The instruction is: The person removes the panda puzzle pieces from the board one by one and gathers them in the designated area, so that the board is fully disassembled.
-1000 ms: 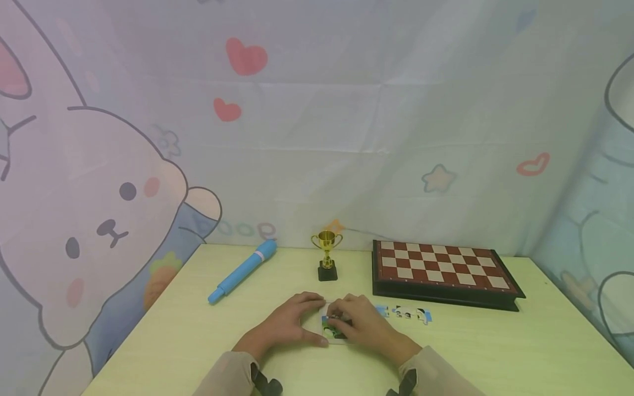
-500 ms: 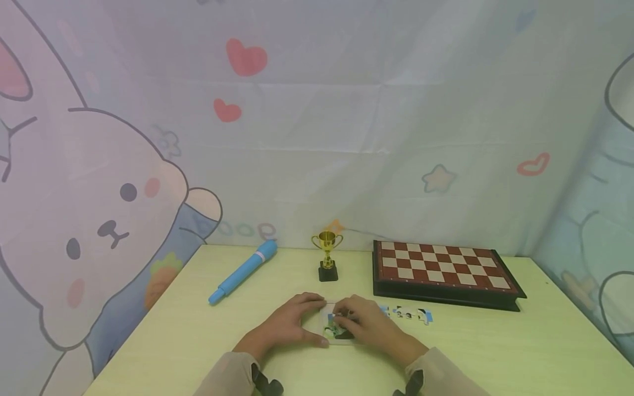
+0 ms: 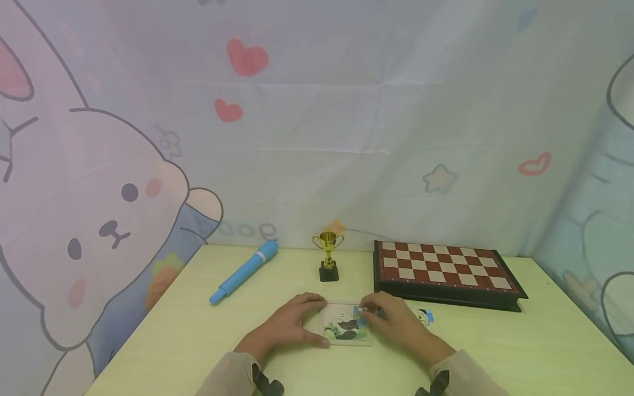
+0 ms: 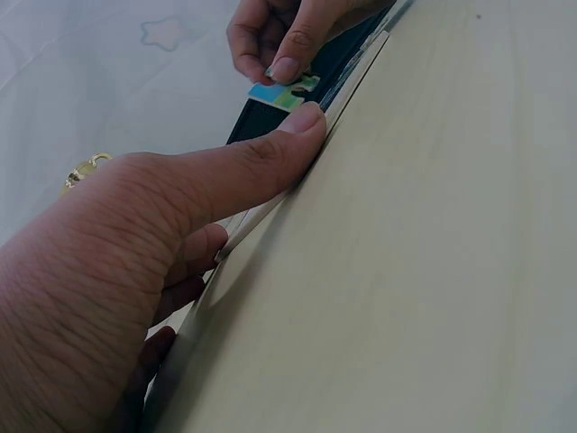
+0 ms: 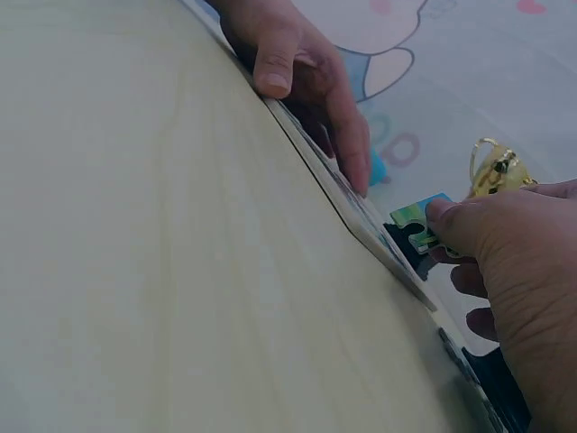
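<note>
A small square puzzle tray [image 3: 351,344] lies on the table, a partly filled panda picture in green, black and white inside it. My left hand [image 3: 292,322] holds the tray by its left side, thumb at the near edge and fingers at the far edge. Over the tray's right side, my right hand [image 3: 398,322] pinches a blue-and-green jigsaw piece [image 5: 410,215] between thumb and fingers. In the left wrist view this piece [image 4: 273,96] shows raised, just beyond the left thumb. A loose jigsaw piece [image 3: 425,317] lies right of the tray, partly behind the right hand.
Behind the tray stands a gold trophy cup [image 3: 328,256] on a black base. A red-and-white chessboard box [image 3: 448,272] sits at the back right. At the back left lies a blue pen-shaped stick [image 3: 244,272]. A printed cloth [image 3: 317,110] hangs behind the table.
My right hand has moved right across the tray with the jigsaw piece, uncovering more of the panda picture and covering some loose pieces. The left hand has stayed in place.
</note>
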Available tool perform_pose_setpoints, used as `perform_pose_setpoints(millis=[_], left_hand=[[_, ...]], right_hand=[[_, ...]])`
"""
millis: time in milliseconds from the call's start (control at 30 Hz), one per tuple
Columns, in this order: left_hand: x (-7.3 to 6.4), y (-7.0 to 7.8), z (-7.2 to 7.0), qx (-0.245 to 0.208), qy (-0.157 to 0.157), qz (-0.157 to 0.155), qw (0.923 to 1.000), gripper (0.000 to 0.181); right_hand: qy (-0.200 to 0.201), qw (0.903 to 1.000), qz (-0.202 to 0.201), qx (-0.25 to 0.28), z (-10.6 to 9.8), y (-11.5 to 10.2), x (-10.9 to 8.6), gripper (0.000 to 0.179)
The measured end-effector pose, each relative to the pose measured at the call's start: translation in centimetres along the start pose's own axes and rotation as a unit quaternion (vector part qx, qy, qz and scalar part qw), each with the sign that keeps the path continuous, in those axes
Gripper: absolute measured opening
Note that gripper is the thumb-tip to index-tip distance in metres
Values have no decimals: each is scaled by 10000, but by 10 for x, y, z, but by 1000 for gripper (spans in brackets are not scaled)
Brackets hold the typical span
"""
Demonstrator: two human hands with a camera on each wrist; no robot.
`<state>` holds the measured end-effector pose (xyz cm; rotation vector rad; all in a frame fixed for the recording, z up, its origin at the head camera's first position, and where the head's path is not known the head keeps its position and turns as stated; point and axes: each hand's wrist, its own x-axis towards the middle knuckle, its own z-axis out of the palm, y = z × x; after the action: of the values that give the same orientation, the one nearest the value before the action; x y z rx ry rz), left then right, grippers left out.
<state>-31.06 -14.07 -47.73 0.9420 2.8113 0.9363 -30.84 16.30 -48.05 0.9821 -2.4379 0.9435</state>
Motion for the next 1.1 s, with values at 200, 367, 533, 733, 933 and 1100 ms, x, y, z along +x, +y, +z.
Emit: perform_pose_setpoints(millis=[200, 367, 533, 733, 933, 1100], left_hand=[[0, 1, 2, -34, -23, -26, 10000, 96], [0, 1, 2, -10, -21, -11, 10000, 96], [1, 1, 2, 71, -14, -67, 10000, 97], [2, 1, 1, 65, -16, -75, 9999, 97], [1, 1, 0, 74, -20, -60, 10000, 97], [1, 0, 0, 118, -20, -48, 9999, 96]], right_hand=[[13, 9998, 115, -144, -18, 18, -20, 12], [-8, 10000, 51, -53, -33, 27, -36, 13], [39, 9986, -511, -124, -40, 32, -42, 17], [31, 9960, -805, -381, -39, 31, -40, 17], [81, 9912, -861, -1001, -37, 22, -35, 14], [68, 9905, -860, -1067, -36, 22, -35, 14]])
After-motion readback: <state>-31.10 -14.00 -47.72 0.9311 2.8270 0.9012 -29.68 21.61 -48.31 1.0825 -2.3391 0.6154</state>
